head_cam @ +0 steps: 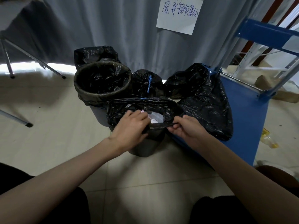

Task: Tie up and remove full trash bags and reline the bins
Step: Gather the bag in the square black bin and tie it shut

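A small dark bin [146, 147] stands on the floor right in front of me, lined with a black trash bag [123, 109] that holds white and pink paper scraps. My left hand [129, 128] grips the near edge of the bag's rim at the left. My right hand [184, 126] pinches the same rim edge at the right, and the plastic is stretched between them. Behind it stands a round bin [102, 92] with a black liner and nothing visible inside.
Tied black bags [145, 83] with blue drawstrings lie behind the bins, with bigger ones [207, 102] on a blue board [246, 117] at the right. Another lined bin [95, 53] stands against the grey curtain. Metal stand legs are at the left, blue shelving at the right.
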The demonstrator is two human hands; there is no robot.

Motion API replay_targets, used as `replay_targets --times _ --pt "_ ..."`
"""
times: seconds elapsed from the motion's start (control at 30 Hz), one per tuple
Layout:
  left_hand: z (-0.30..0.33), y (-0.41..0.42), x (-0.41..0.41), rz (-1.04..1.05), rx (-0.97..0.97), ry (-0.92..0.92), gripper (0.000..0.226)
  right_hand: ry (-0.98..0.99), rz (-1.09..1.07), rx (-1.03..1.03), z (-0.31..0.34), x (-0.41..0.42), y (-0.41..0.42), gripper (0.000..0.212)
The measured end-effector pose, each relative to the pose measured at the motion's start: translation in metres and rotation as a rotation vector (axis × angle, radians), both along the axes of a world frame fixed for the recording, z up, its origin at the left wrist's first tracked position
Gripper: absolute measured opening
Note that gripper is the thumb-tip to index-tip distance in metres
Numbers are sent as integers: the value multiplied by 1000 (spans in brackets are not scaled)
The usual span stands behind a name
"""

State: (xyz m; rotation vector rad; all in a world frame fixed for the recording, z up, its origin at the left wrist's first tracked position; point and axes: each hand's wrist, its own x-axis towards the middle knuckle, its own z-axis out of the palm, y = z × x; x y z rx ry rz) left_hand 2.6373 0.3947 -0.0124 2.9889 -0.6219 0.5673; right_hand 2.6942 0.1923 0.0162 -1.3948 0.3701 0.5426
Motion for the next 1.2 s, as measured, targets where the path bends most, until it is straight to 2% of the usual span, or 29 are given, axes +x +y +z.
replay_targets --times 0.07,0.17,0.23,0.33,0.47,0.53,0.63,0.7,0.77,0.83,0.87,0.93,1.0,1.07,1.13,1.2 --pt "8 10 0 65 -21 -2 32 13 -19 -9 0 1 -1 20" --pt "12 27 0 151 -61 26 36 27 -29 -40 -1 3 -2 43" --pt "15 37 -1 182 -98 28 36 29 -38 -52 -2 4 -2 50" --pt "22 50 -2 157 -169 44 31 35 -55 -74 0 5 -1 32" --pt "43 68 -2 23 -267 371 13 26 -78 -107 0 7 -2 16" --pt "57 76 -3 -20 -263 507 14 29 -87 -136 -1 9 -4 15" --pt "79 79 -10 -49 -346 536 17 38 -65 -183 -4 9 -4 17" --pt "92 79 -16 -17 -517 557 23 30 -24 -225 -5 10 -3 15" --pt "98 78 -20 6 -776 603 19 17 15 -265 -7 10 -3 14" --pt "93 81 -17 131 -964 502 18 9 27 -290 -7 10 -2 13" --pt "85 84 -12 252 -992 410 22 7 20 -294 -8 10 -3 14" --pt "74 88 -7 536 -901 286 36 -1 -22 -287 -10 12 -5 21" --pt "64 90 -6 686 -855 413 53 -7 -74 -283 -13 14 -7 27" --pt "59 88 -6 691 -1000 660 58 -11 -108 -287 -15 17 -7 27" --pt "55 83 -6 665 -1104 809 54 -14 -122 -297 -16 21 -6 20" --pt "48 76 -2 671 -1186 818 40 -16 -116 -308 -14 25 -3 9"
